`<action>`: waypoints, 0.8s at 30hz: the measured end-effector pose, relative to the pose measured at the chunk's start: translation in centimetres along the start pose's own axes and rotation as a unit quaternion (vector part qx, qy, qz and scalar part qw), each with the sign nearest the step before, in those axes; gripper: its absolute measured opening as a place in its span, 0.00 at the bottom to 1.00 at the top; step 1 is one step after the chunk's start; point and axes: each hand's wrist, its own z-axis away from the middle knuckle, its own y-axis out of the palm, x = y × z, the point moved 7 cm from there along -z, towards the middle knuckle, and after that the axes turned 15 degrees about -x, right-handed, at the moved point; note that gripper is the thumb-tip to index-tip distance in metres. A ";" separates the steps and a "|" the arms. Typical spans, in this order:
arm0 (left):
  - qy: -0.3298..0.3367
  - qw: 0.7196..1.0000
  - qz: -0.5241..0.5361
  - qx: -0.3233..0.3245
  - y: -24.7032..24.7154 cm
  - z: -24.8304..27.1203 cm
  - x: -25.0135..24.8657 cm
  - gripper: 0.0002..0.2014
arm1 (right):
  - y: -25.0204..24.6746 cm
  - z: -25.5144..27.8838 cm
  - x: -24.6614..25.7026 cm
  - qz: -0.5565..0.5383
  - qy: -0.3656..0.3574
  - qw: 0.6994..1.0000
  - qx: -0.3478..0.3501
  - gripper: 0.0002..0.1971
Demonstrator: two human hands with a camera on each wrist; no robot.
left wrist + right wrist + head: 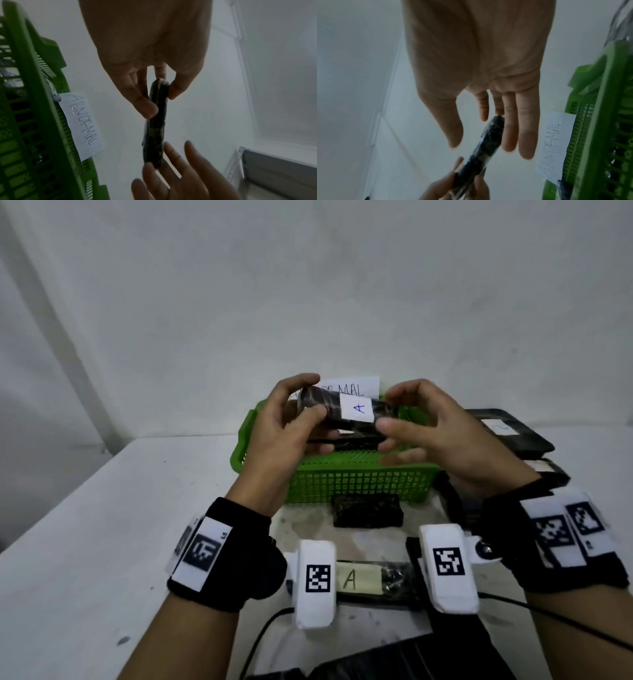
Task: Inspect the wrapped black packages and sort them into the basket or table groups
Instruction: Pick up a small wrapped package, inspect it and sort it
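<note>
Holding up a wrapped black package (346, 414) over the green basket (359, 479), with a white tag marked "A" on it. Left hand (284, 426) pinching the package's left end, thumb on one face and fingers on the other. Right hand (435, 433) at the package's right end, fingers bent loosely; hard to tell from the head view if they touch it. White paper sign (352, 386) standing behind the basket, partly hidden. Second black package (366, 510) lying on the white table (102, 542) just in front of the basket. Another package with an "A" tag (373, 580) lying closer still, between the two wrists. More black packages (510, 433) stacked to the right of the basket.

Seen from the left wrist: left hand (145, 60) with thumb and fingers squeezing the thin edge of the package (156, 124). Right hand's fingers (173, 155) spread and nearly straight by the far end. Sign (80, 124) reading "ABNORMAL" on the basket (34, 135).

Seen from the right wrist: right hand (479, 67) with fingers straight and close together, thumb apart, not gripping. Package (481, 152) lying beside those fingers, its far end pinched by the left hand (458, 186). Basket (599, 121) and sign (556, 146) at the right.
</note>
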 end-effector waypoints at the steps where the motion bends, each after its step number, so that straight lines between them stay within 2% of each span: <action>1: 0.001 1.000 0.014 0.012 0.1 0.2 0.2 0.19 | -0.4 -0.2 0.2 -0.015 0.004 1.000 -0.022 0.24; 4: -0.005 0.997 0.053 0.059 0.7 0.5 0.6 0.22 | -2.0 -0.5 1.0 0.031 -0.006 0.998 -0.056 0.19; 8: -0.014 0.993 0.076 0.084 1.0 0.8 0.2 0.15 | -1.8 0.1 1.8 0.112 -0.073 0.990 -0.037 0.10; 10: 0.006 0.995 0.066 0.075 1.0 1.2 -0.1 0.14 | -1.2 0.4 2.2 0.122 -0.097 0.987 -0.039 0.07; 13: 0.060 0.996 0.059 0.024 0.5 1.6 -1.0 0.17 | -0.3 1.0 2.0 0.140 -0.091 0.986 -0.011 0.07; 15: 0.069 0.995 0.064 0.013 0.3 1.7 -1.3 0.16 | 0.2 1.7 1.9 0.147 -0.082 0.986 0.016 0.08; 18: 0.079 0.996 0.025 0.042 0.1 1.9 -1.7 0.15 | 0.5 2.7 1.6 0.156 -0.070 0.984 0.055 0.09; 21: 0.098 0.993 -0.014 0.070 0.0 2.3 -2.2 0.16 | 1.3 3.6 1.6 0.204 -0.079 0.970 0.108 0.10; 24: 0.081 0.993 -0.019 0.081 0.0 2.3 -2.1 0.17 | 2.0 3.8 1.5 0.209 -0.087 0.969 0.099 0.11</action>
